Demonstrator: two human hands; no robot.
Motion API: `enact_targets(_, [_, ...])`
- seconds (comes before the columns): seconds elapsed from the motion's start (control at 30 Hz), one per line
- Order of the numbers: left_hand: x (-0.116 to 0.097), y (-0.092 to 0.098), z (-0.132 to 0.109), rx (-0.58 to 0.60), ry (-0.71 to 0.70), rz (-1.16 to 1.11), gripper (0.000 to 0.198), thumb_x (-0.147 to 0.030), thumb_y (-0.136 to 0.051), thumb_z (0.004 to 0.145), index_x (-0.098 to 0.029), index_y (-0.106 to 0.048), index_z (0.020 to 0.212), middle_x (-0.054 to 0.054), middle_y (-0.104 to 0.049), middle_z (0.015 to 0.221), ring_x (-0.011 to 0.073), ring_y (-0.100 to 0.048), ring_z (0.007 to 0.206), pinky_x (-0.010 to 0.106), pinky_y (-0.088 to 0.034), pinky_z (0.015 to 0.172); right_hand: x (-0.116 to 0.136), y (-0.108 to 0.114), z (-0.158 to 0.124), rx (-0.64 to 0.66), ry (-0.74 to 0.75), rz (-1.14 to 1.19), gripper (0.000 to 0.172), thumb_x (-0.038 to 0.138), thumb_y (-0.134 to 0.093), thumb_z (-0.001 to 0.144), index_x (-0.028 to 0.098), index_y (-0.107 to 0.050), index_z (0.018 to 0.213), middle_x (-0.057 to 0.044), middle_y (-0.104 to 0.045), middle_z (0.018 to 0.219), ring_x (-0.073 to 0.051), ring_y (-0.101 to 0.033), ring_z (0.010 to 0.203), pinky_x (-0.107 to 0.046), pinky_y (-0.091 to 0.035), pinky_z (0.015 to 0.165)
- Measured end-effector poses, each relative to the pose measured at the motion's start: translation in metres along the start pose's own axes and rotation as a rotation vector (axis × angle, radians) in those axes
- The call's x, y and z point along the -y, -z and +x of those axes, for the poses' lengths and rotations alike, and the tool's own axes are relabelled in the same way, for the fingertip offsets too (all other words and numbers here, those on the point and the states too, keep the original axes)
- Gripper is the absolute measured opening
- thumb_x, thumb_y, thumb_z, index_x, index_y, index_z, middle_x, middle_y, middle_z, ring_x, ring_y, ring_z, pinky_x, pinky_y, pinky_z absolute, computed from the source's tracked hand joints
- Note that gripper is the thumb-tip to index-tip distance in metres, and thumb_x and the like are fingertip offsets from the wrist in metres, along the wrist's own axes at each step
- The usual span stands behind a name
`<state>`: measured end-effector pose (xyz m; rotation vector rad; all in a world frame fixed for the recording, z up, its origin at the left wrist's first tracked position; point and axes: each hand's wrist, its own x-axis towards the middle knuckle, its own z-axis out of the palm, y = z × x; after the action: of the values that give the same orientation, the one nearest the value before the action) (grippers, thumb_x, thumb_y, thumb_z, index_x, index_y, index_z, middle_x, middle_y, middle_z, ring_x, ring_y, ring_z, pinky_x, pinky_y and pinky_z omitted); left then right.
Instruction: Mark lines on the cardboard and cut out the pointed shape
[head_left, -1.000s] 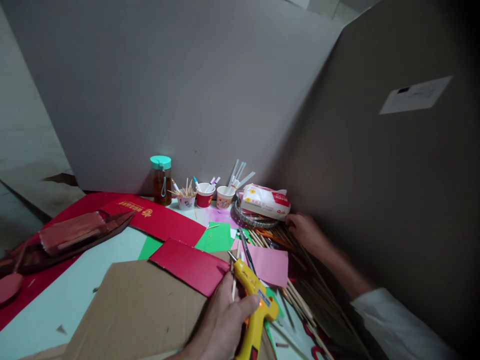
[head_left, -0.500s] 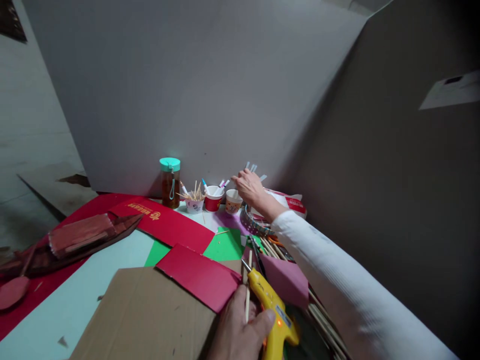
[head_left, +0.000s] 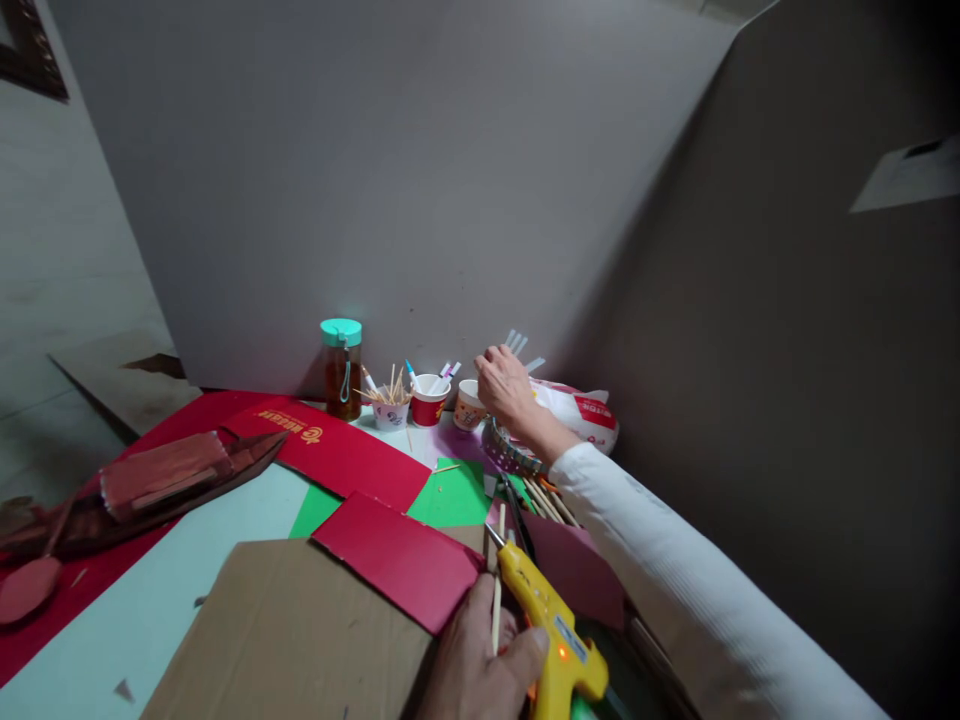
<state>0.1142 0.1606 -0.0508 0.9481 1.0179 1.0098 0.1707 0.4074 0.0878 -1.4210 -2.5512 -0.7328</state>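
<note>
My left hand (head_left: 476, 650) is closed at the bottom middle with a thin wooden stick (head_left: 496, 610) between its fingers. Against its thumb is a yellow hot glue gun (head_left: 544, 610), its metal nozzle pointing up and left and an orange light glowing on its body. Whether fingers also wrap the gun is hidden. My right hand (head_left: 506, 385) reaches to the back, fingers curled beside a patterned paper cup (head_left: 469, 408). Several translucent glue sticks (head_left: 517, 342) stick up just behind it. What those fingers hold, if anything, I cannot make out.
Brown cardboard (head_left: 300, 620) and a red card piece (head_left: 401, 560) lie in front. A model boat (head_left: 165, 480) sits left. At the back stand a lidded bottle (head_left: 342, 370), a cup of toothpicks (head_left: 391, 412) and a red cup (head_left: 430, 402) of pens. Scissors (head_left: 519, 515) lie near the gun.
My right hand has shifted slightly right and down, its fingers more curled. The glue gun's handle end has swung a little to the right. My left hand keeps its hold on the stick.
</note>
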Motion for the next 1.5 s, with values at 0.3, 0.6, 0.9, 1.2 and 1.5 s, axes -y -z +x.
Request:
enact_targets(0.3, [-0.009, 0.000, -0.006, -0.013, 0.014, -0.033, 0.024, -0.033, -0.071, 0.093, -0.018, -0.061, 0.110, -0.001, -0.061, 0.086, 0.0087, -0.053, 0.056, 0.021, -0.043, 0.049, -0.010, 0.040, -0.064, 0.185, -0.040, 0.221, 0.028, 0.037, -0.065, 0.101, 0.016, -0.067, 0.121, -0.009, -0.069, 0.121, -0.022, -0.069, 0.103, -0.043, -0.060, 0.089])
enact_targets(0.6, [-0.027, -0.011, -0.011, -0.016, -0.022, -0.185, 0.026, -0.038, -0.062, 0.103, -0.016, -0.061, 0.117, -0.002, -0.063, 0.084, 0.0072, -0.053, 0.052, 0.019, -0.045, 0.044, 0.009, 0.113, -0.181, 0.638, 0.017, 0.453, 0.020, 0.037, -0.068, 0.099, 0.017, -0.072, 0.097, -0.001, -0.073, 0.089, -0.015, -0.069, 0.077, -0.035, -0.059, 0.078])
enact_targets(0.9, [-0.035, -0.012, -0.013, 0.006, -0.101, -0.325, 0.024, -0.033, -0.066, 0.100, -0.016, -0.063, 0.117, 0.001, -0.066, 0.096, 0.0116, -0.062, 0.067, 0.025, -0.055, 0.058, 0.018, 0.114, -0.230, 0.609, -0.140, 0.551, 0.066, 0.051, -0.072, 0.090, 0.013, -0.058, 0.143, -0.020, -0.072, 0.121, -0.036, -0.068, 0.110, -0.045, -0.052, 0.091])
enact_targets(1.2, [-0.052, -0.013, -0.017, 0.038, -0.022, -0.454, 0.029, -0.035, -0.067, 0.099, -0.017, -0.064, 0.121, 0.007, -0.068, 0.116, 0.0203, -0.069, 0.093, 0.038, -0.062, 0.079, 0.021, 0.112, -0.239, 0.586, -0.127, 0.591, 0.091, 0.053, -0.080, 0.081, 0.010, -0.044, 0.153, -0.025, -0.061, 0.139, -0.040, -0.054, 0.133, -0.050, -0.046, 0.105])
enact_targets(1.5, [-0.061, -0.019, -0.018, 0.020, 0.036, -0.535, 0.034, -0.037, -0.067, 0.099, -0.018, -0.062, 0.127, 0.010, -0.066, 0.127, 0.0247, -0.069, 0.105, 0.045, -0.061, 0.088, 0.018, 0.102, -0.228, 0.600, -0.127, 0.560, 0.073, 0.057, -0.074, 0.088, 0.019, -0.051, 0.146, -0.015, -0.055, 0.148, -0.033, -0.057, 0.129, -0.055, -0.049, 0.105])
